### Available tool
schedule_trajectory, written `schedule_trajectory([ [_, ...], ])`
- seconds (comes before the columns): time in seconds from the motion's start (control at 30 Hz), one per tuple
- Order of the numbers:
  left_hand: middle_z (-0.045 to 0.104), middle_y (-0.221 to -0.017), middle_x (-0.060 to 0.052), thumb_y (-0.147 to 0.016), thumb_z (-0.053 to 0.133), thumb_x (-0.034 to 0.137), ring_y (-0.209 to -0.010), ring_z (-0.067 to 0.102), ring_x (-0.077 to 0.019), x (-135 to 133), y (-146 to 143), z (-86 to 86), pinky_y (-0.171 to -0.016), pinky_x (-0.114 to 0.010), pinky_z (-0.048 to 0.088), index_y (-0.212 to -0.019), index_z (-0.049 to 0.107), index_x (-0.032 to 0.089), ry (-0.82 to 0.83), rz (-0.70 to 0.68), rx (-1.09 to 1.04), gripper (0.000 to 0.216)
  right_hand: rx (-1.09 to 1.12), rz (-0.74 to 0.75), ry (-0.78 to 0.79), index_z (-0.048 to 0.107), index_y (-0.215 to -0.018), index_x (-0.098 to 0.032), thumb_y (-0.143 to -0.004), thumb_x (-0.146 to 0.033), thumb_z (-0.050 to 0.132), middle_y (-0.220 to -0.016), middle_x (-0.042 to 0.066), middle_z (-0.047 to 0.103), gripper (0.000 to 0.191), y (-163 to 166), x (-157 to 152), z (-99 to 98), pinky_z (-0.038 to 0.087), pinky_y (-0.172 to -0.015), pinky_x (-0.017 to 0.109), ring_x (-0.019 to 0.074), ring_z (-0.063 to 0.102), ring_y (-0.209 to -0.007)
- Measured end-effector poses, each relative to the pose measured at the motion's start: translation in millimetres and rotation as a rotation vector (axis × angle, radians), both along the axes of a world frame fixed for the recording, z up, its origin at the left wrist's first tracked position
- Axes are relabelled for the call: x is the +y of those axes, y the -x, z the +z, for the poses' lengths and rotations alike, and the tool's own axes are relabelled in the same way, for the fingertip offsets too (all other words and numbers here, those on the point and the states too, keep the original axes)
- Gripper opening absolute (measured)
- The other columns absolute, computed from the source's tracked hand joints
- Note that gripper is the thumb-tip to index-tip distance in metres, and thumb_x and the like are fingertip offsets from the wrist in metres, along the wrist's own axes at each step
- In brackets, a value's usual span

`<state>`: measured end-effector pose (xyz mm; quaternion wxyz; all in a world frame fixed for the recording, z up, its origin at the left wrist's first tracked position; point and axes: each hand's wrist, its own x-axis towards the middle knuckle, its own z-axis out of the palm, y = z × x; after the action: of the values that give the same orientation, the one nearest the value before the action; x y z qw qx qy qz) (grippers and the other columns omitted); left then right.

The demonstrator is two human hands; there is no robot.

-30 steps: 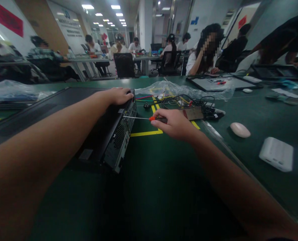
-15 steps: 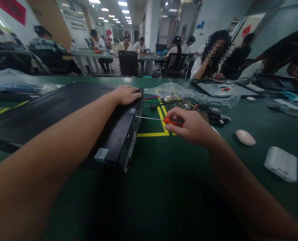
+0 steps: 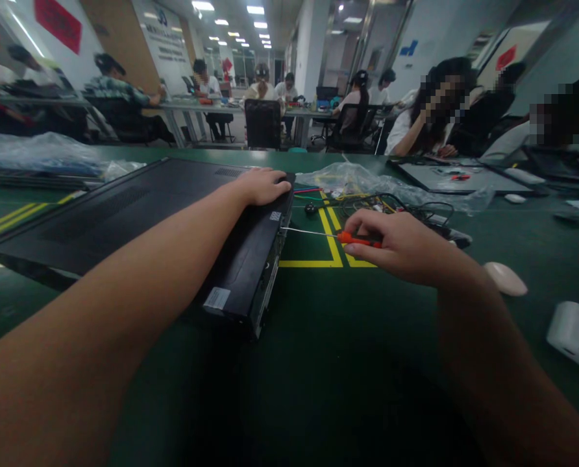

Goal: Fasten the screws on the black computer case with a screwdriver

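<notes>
A flat black computer case [image 3: 138, 214] lies on the green table [image 3: 348, 337], its rear panel facing right. My left hand [image 3: 263, 186] rests palm down on the case's top far corner, fingers flat. My right hand [image 3: 401, 250] pinches a screwdriver with an orange-red handle [image 3: 360, 240]. Its thin metal shaft [image 3: 306, 231] runs level to the left, and the tip meets the upper part of the rear panel.
Tangled cables [image 3: 391, 207] and a clear plastic bag [image 3: 362, 180] lie behind my right hand. A pale mouse [image 3: 506, 279] and a white box [image 3: 576, 334] sit at right. Yellow tape lines [image 3: 319, 263] mark the table. Several people sit at tables beyond.
The view has swung to the left, so the case and both hands sit further right in the picture. Both hands keep their hold and the screwdriver tip stays at the rear panel.
</notes>
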<state>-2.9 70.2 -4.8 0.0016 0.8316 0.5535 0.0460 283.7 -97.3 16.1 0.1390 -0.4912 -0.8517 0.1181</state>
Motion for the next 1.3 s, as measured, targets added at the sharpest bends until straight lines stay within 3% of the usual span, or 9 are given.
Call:
schedule_trajectory([
  [0.2, 0.055, -0.174, -0.012, -0.109, 0.027, 0.058, -0.163, 0.049, -0.0300, -3.0, -0.1, 2.4, -0.135, -0.039, 0.034, -0.171, 0.052, 0.019, -0.031, 0.004, 0.021, 0.078, 0.013, 0.025, 0.003, 0.074, -0.109, -0.023, -0.098, -0.042, 0.070, -0.082, 0.003, 0.073, 0.022, -2.8, -0.7, -5.4, 0.039, -0.070, 0.034, 0.0206, 0.062, -0.071],
  [0.43, 0.066, -0.158, -0.015, -0.110, 0.030, 0.056, -0.149, 0.062, -0.0348, 0.4, -15.0, 21.5, -0.126, -0.046, 0.046, -0.161, 0.063, 0.020, -0.011, 0.016, 0.265, 0.071, 0.031, 0.044, -0.029, 0.072, -0.105, -0.022, -0.099, -0.035, 0.069, -0.080, 0.002, 0.070, 0.014, 1.5, -4.5, -6.5, 0.034, -0.072, 0.033, 0.0202, 0.059, -0.073],
  [0.53, 0.069, -0.153, -0.017, -0.107, 0.034, 0.057, -0.145, 0.064, -0.0350, 2.3, -18.7, 16.3, -0.124, -0.046, 0.048, -0.154, 0.068, 0.017, -0.050, 0.017, 0.200, 0.070, 0.030, 0.038, -0.045, 0.072, -0.107, -0.022, -0.100, -0.035, 0.068, -0.082, 0.002, 0.072, 0.015, 0.2, -3.7, -7.7, 0.033, -0.071, 0.033, 0.0205, 0.059, -0.074],
  [0.73, 0.062, -0.167, -0.017, -0.107, 0.032, 0.053, -0.156, 0.056, -0.0315, -1.6, -13.5, 0.7, -0.131, -0.039, 0.042, -0.159, 0.062, 0.014, -0.051, 0.007, 0.026, 0.072, 0.046, 0.033, -0.054, 0.072, -0.108, -0.022, -0.099, -0.036, 0.067, -0.087, 0.005, 0.074, 0.017, -1.2, -3.4, -8.2, 0.035, -0.072, 0.034, 0.0216, 0.061, -0.075],
  [0.9, 0.067, -0.162, -0.015, -0.106, 0.033, 0.052, -0.151, 0.062, -0.0312, -0.7, -11.9, 1.6, -0.127, -0.037, 0.046, -0.157, 0.065, 0.014, -0.048, -0.026, 0.028, 0.070, 0.076, 0.018, -0.058, 0.072, -0.107, -0.022, -0.099, -0.038, 0.067, -0.087, 0.005, 0.075, 0.019, -3.0, -3.8, -6.1, 0.037, -0.072, 0.034, 0.0215, 0.062, -0.075],
  [1.3, 0.064, -0.165, -0.016, -0.107, 0.033, 0.050, -0.154, 0.059, -0.0295, -1.3, -13.8, -0.1, -0.130, -0.036, 0.043, -0.158, 0.063, 0.013, -0.061, -0.018, 0.043, 0.069, 0.089, 0.002, -0.051, 0.072, -0.107, -0.022, -0.098, -0.039, 0.067, -0.088, 0.005, 0.076, 0.019, -2.2, -2.0, -7.0, 0.038, -0.072, 0.035, 0.0216, 0.062, -0.076],
])
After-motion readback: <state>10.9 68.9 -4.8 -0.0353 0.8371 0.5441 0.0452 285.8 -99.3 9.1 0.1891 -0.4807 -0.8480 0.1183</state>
